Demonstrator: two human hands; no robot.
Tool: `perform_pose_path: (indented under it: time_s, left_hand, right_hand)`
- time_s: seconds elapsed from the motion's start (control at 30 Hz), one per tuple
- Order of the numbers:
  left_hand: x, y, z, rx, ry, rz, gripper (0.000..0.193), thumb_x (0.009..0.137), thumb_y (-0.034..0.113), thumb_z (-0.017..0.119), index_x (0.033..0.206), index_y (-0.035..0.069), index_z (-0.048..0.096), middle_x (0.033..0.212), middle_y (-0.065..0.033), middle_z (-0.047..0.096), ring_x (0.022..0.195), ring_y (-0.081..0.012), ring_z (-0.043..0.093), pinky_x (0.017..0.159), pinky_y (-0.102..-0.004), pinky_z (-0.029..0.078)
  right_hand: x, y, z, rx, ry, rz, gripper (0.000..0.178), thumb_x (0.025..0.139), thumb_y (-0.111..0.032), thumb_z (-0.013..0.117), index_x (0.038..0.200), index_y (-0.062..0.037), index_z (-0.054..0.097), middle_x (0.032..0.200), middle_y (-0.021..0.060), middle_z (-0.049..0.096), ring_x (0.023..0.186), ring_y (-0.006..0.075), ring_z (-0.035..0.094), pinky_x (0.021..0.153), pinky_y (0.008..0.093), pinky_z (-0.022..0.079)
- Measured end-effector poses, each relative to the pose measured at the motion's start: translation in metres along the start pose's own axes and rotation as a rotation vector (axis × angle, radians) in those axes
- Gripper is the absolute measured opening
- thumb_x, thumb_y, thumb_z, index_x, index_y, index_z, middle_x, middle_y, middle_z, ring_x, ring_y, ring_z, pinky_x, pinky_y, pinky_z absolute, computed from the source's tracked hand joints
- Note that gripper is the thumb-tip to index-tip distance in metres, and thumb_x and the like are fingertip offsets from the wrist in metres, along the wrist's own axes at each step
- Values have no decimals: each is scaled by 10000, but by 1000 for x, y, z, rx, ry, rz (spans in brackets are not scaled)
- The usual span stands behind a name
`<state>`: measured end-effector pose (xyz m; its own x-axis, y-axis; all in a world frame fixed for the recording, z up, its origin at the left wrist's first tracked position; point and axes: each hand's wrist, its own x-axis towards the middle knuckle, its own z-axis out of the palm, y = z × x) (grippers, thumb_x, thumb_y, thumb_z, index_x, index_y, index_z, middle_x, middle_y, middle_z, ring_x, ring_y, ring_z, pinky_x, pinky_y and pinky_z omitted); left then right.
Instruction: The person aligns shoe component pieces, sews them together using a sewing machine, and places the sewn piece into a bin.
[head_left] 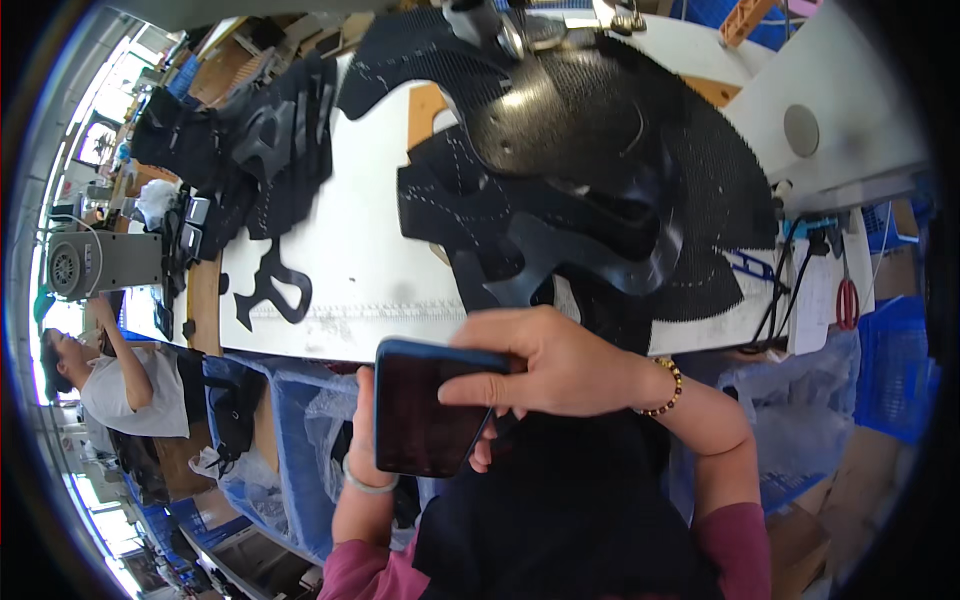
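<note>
Phone point(422, 425) sits clasped in the left hand point(364, 438). Right hand point(560, 365), thumb over it: whether pinching, I cannot tell.

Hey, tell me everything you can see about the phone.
The phone is a flat, dark slab with rounded corners, a blue edge and a glossy, dark-looking screen facing the camera. Slightly tilted, it is held near the white table's front edge. The left hand grips it; the right hand's thumb lies over the screen, contact unclear.
</note>
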<state>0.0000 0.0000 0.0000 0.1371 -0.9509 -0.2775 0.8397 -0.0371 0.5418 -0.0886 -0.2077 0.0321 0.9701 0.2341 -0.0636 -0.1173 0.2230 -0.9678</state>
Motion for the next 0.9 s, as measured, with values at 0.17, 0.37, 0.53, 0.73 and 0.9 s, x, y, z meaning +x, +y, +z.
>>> perform_pose_path:
  time_s: [0.17, 0.37, 0.53, 0.73, 0.9]
  left_hand:
    - [3, -29, -31, 842, 218, -111, 365, 884, 221, 575, 1134, -35, 503, 1058, -184, 578, 916, -275, 614, 790, -346, 508]
    - [15, -84, -58, 1806, 180, -225, 445, 741, 314, 668, 1103, 89, 541, 1029, -180, 592, 898, -338, 609, 750, -397, 503]
    - [19, -72, -57, 1881, 171, -184, 274, 766, 250, 614, 980, 81, 594, 856, -137, 640, 782, -315, 629, 666, -415, 505]
    - [24, -66, -58, 1851, -15, -74, 208, 769, 212, 620, 925, 75, 630, 759, -147, 642, 701, -318, 634, 645, -400, 512]
    - [37, -73, -50, 1880, -34, 256, 186, 794, 210, 604, 855, 35, 615, 804, -177, 624, 713, -350, 619, 638, -409, 513]
  right_hand:
    - [-41, 40, 15, -318, 155, -307, 269, 805, -163, 679, 1047, -56, 629, 828, 68, 628, 684, 193, 608, 610, 275, 473]
    - [-90, 60, 23, -664, 167, -386, 387, 751, -127, 693, 1107, -37, 572, 742, 66, 557, 653, 211, 549, 581, 308, 485]
    - [-128, 70, 22, -934, 201, -298, 444, 692, -80, 703, 1110, -12, 567, 947, 61, 631, 683, 185, 553, 593, 264, 506]
    - [-140, 75, 23, -1008, 162, -242, 427, 710, -93, 685, 1118, -30, 574, 1055, 28, 611, 747, 153, 545, 581, 251, 511]
    - [-117, 104, 27, -1049, 176, -378, 391, 717, -84, 650, 1093, -31, 557, 995, 26, 607, 732, 150, 546, 561, 243, 507]
